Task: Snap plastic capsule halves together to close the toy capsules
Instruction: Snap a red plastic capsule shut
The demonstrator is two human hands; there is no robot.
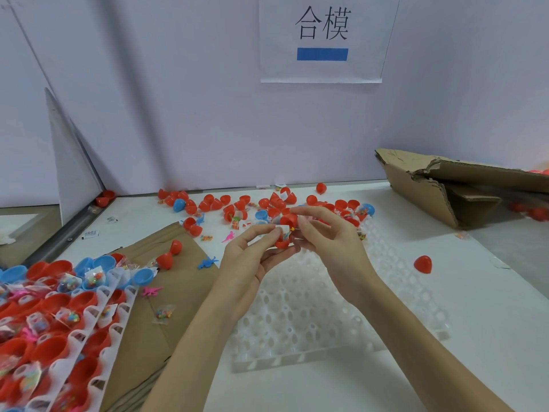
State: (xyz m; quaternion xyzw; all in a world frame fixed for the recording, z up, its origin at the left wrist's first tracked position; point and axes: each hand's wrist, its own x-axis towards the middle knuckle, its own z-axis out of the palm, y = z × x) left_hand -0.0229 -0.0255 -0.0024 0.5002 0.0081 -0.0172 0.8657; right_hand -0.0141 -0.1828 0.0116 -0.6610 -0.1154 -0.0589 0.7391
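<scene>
An open red capsule (285,231) is held between both hands above the white perforated tray (312,316). My left hand (252,257) cradles its lower half from below, thumb pressing on a small toy packet (285,229) that sticks out of it. My right hand (323,233) pinches the upper red half from the right and tilts it over the lower one. The halves are apart, with the packet between them.
Loose red and blue capsule halves (237,205) and small toys lie scattered by the back wall. White trays of filled halves (53,316) lie at the left on brown cardboard (154,322). A torn cardboard box (463,185) sits at the right, with a closed red capsule (423,264) nearby.
</scene>
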